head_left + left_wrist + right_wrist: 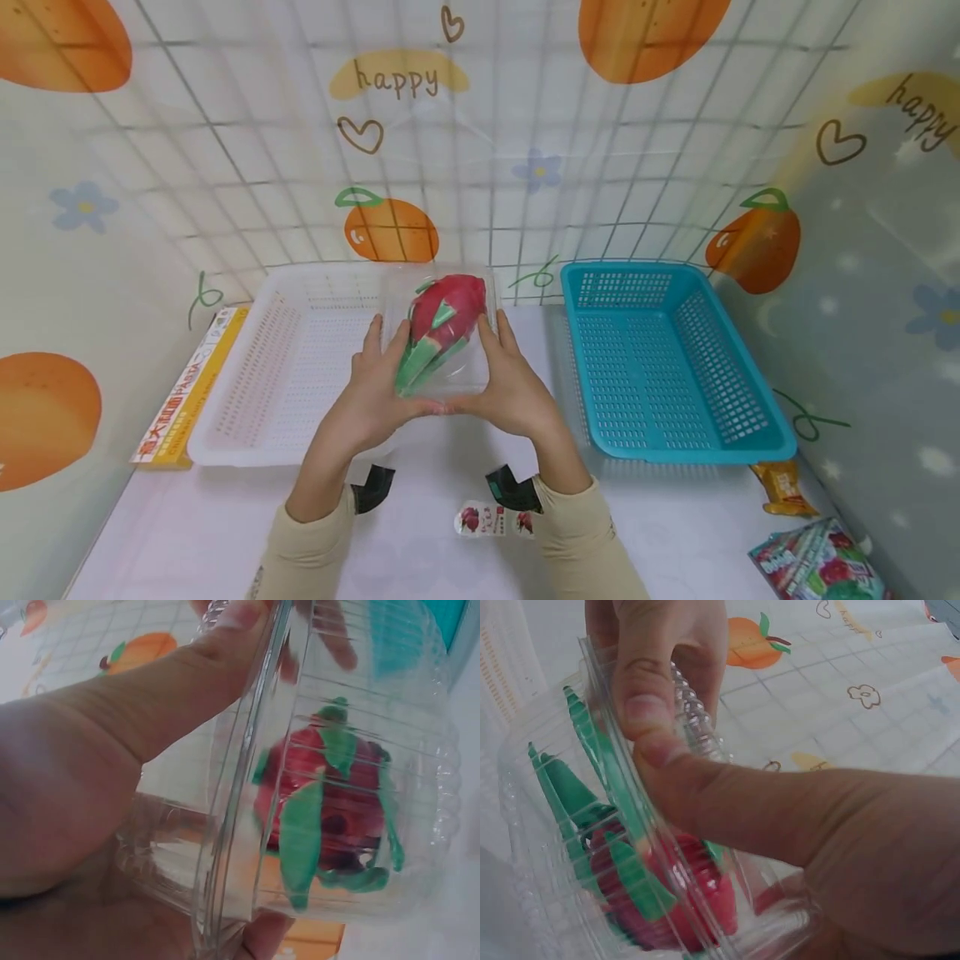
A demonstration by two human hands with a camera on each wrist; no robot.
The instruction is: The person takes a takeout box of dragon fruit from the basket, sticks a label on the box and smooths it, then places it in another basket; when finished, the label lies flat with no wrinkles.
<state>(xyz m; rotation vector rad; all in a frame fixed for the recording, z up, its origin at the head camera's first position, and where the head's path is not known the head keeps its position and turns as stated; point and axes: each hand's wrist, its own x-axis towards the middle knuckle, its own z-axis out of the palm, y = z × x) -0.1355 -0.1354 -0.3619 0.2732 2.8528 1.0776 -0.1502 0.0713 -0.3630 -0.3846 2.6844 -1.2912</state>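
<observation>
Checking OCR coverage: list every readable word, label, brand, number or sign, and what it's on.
"happy" (twice in the head view): patterned cloth.
"PASTA": yellow-and-white box; its other characters are too blurred to quote reliably.
Small printed label: too small to read.
Gold packet: nothing legible.
Red-and-green packet: lettering too blurred.
Clear container: no text seen.

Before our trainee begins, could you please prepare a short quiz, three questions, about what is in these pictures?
1. True or false: the left hand and the right hand both hold the clear box.
2. Choose one. What lies beside the white basket, on the person's left?
a) a spoon
b) a pasta box
c) an egg carton
3. Which fruit shows inside the clear box?

Key:
1. True.
2. b.
3. A dragon fruit, red with green tips.
</observation>
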